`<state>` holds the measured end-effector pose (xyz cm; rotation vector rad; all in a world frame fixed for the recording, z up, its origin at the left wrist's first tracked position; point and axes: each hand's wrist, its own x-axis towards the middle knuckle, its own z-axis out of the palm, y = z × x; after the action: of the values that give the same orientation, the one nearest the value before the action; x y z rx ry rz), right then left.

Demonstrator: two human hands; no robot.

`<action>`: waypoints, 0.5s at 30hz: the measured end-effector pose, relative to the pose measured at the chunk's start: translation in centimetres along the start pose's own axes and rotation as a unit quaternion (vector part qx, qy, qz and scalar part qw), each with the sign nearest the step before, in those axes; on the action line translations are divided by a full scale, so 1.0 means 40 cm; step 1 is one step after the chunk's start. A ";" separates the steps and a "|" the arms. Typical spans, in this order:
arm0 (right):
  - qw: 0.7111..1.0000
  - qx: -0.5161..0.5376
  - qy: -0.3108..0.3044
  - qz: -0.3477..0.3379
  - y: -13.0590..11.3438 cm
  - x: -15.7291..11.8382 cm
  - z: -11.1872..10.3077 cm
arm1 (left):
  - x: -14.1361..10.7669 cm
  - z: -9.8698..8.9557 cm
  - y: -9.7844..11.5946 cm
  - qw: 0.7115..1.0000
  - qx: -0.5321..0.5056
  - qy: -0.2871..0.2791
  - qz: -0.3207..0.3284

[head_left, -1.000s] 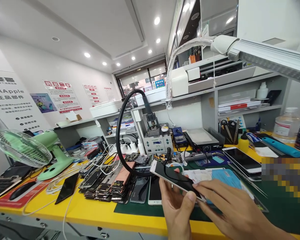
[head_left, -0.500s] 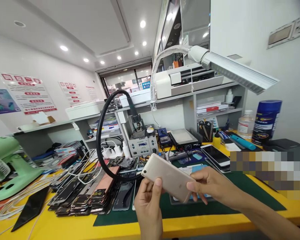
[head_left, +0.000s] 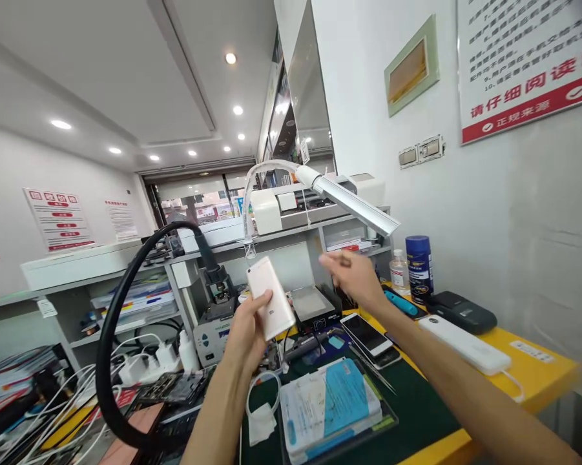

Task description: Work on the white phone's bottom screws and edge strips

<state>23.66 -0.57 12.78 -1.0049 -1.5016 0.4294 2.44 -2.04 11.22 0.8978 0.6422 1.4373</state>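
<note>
A pale gold phone (head_left: 274, 303), its back toward me, is upright and slightly tilted in my left hand (head_left: 249, 326), with the thumb across its back and the fingers behind it. To the right, my right hand (head_left: 353, 276) is raised in front of the shelf, apart from the phone. Its thumb and fingertips are drawn together; whether anything small is between them is too blurred to tell. Below the hands, a blue and white packet (head_left: 332, 403) lies on the green mat (head_left: 419, 410).
A black hose (head_left: 107, 336) curves up at the left by the soldering station (head_left: 213, 336). A lamp (head_left: 353, 200) arches above. White phone (head_left: 368, 334), tweezers (head_left: 375, 369), spray can (head_left: 419, 268) and a white device (head_left: 469, 343) stand or lie to the right.
The view has swung right and up. My right hand has let go of the phone and risen to the right. The phone, in my left hand, now stands more upright and farther forward.
</note>
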 end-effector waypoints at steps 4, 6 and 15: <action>0.999 0.042 0.021 0.006 -0.028 0.190 0.008 | 0.085 0.056 0.015 0.999 0.005 -0.020 -0.029; 0.998 0.059 0.010 0.003 -0.039 0.238 0.023 | 0.114 0.080 0.018 0.999 0.007 -0.027 -0.038; 0.983 0.158 -0.089 0.005 -0.075 0.273 0.039 | 0.176 0.143 0.065 0.998 -0.001 -0.014 -0.068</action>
<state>22.22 6.76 21.45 -0.7374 -1.5275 0.7552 6.22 3.92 17.47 0.8551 0.6672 1.3013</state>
